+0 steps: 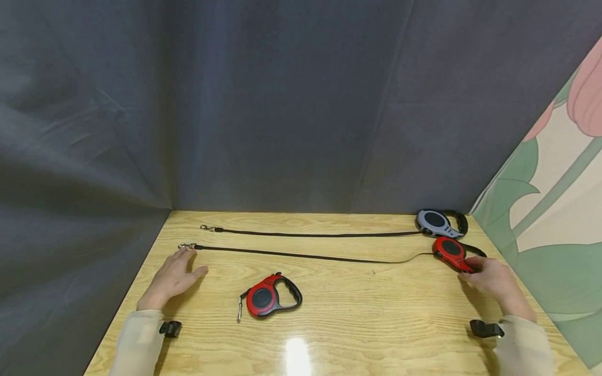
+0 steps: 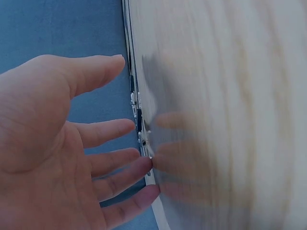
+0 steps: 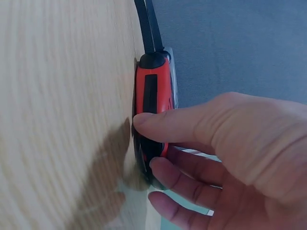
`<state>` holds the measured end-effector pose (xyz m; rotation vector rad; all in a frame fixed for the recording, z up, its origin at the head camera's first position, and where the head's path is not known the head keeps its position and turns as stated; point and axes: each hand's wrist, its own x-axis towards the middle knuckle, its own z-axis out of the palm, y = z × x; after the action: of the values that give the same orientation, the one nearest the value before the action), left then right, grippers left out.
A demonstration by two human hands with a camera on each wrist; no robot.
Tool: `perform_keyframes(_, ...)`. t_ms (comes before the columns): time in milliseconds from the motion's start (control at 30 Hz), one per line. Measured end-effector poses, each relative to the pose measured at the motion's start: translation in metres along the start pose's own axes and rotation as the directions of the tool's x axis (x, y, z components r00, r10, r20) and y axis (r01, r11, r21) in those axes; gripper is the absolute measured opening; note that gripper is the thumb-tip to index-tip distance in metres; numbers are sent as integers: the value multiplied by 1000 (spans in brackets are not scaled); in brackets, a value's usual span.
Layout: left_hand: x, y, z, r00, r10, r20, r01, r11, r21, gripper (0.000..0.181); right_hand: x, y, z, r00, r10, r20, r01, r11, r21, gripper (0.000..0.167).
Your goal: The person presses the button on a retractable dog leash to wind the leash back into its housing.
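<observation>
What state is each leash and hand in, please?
Grey-black plastic leash: black strap extended, nearly straight.
Rear red plastic leash: strap extended, curving near right end.
Front red plastic leash: strap wound in, metal clip outside.
Left hand: thumb spread, fingertips by rear red leash's clip.
Right hand: gripping rear red leash.

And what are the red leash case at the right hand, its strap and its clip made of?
Red case: probably hard plastic, smooth, with rounded edges. Strap: likely fabric webbing, matte black, curving softly near the case. Clip: apparently metal, judging by its silvery shine.
</observation>
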<state>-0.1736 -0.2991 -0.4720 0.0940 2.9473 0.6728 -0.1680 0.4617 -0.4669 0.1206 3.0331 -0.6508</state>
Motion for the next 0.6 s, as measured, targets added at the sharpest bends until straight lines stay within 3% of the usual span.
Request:
perform_keyframes(267,7,-2,-2,1000,-1,-1,1,1000,-27,80,1,1,2,1000,-1,-8,1,1000,-20,49)
perform_keyframes(600,14,-3,-4,1000,-2,31,1,1000,17,85,1,-2,1,1000,28,14,-28,999,-19,51)
